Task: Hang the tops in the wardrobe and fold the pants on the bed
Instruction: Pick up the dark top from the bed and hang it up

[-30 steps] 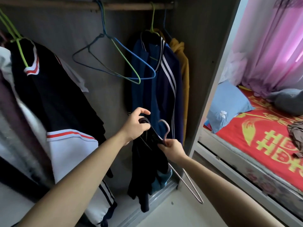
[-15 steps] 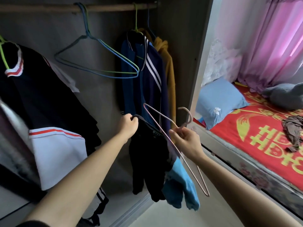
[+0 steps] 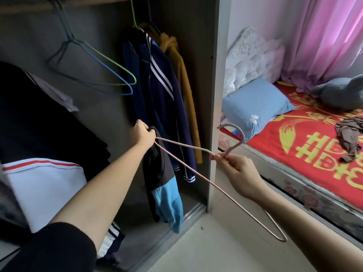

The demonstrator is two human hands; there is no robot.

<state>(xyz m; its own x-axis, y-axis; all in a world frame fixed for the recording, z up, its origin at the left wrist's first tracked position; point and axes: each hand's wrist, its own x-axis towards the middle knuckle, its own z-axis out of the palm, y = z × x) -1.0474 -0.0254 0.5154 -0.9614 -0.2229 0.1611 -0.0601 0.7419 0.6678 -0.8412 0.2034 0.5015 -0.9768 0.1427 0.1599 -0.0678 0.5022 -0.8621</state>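
While the left hand (image 3: 142,134) bunches the limp dark top (image 3: 161,179) at mid-frame and the right hand (image 3: 238,169) pinches the pink wire hanger (image 3: 196,178) below its hook, the soft cloth looks light, likely to slip, and best held by the collar.

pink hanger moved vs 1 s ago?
Yes, rightward. The pink hanger had its hook left of the wardrobe side panel, inside the wardrobe; now the hook shows just right of that panel.
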